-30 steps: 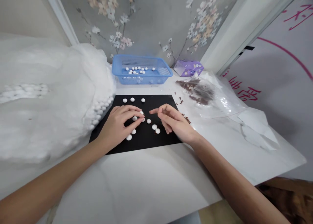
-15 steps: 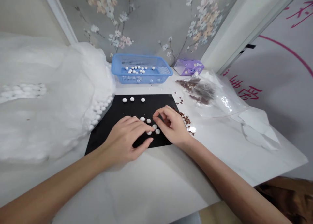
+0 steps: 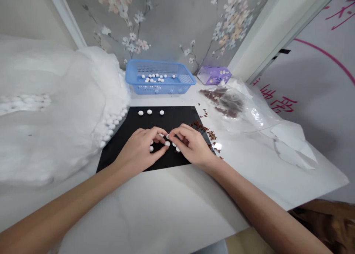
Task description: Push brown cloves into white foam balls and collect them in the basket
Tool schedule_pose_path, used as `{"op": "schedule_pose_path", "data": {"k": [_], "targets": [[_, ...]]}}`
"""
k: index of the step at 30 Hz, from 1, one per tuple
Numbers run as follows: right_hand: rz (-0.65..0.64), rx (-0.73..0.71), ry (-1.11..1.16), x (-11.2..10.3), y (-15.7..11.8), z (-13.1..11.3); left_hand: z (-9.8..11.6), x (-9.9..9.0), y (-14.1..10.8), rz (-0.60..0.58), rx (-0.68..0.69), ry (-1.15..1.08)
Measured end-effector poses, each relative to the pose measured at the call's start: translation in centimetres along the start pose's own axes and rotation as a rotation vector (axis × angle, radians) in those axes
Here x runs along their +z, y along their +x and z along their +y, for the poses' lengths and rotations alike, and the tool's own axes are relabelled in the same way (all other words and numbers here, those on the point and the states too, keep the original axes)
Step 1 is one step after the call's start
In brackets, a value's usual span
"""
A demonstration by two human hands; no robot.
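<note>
Keep your left hand's (image 3: 138, 148) pinch on the white ball (image 3: 167, 144) light and steady, low over the black mat (image 3: 177, 117), so it doesn't roll. Bring your right hand (image 3: 195, 146) in gently; its fingertips draw close together, but you can't tell whether they grip anything. Mind the loose balls beneath both hands. Half a second ago, your left hand was more spread and the fingertips farther apart.

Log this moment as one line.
left hand: thumb at white ball, grip unclear | right hand: fingertips at another ball, grip unclear | black mat: under both hands | blue basket: behind mat, holds white balls
</note>
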State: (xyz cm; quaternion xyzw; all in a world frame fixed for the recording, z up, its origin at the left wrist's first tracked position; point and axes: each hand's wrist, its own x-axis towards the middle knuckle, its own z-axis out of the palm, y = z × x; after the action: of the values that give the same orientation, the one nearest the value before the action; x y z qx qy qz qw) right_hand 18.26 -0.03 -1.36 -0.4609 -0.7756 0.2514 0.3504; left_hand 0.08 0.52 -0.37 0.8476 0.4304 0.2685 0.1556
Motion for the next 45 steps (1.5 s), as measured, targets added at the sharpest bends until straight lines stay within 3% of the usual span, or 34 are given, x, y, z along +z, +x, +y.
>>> {"op": "schedule_pose_path", "data": {"k": [4, 13, 26, 45], "targets": [[-0.037, -0.011, -0.008, 0.18, -0.07, 0.09, 0.33, -0.20, 0.06, 0.011, -0.094, -0.060], [-0.025, -0.028, -0.085, 0.26, -0.09, 0.20, 0.08, -0.06, 0.01, 0.014, -0.049, 0.002], [0.007, -0.094, 0.081, 0.12, -0.02, -0.17, 0.22, -0.21, 0.06, 0.023, -0.034, 0.030], [-0.065, -0.006, 0.057, 0.25, -0.14, -0.04, 0.21, -0.19, 0.05, 0.027, -0.035, 0.058]]}}
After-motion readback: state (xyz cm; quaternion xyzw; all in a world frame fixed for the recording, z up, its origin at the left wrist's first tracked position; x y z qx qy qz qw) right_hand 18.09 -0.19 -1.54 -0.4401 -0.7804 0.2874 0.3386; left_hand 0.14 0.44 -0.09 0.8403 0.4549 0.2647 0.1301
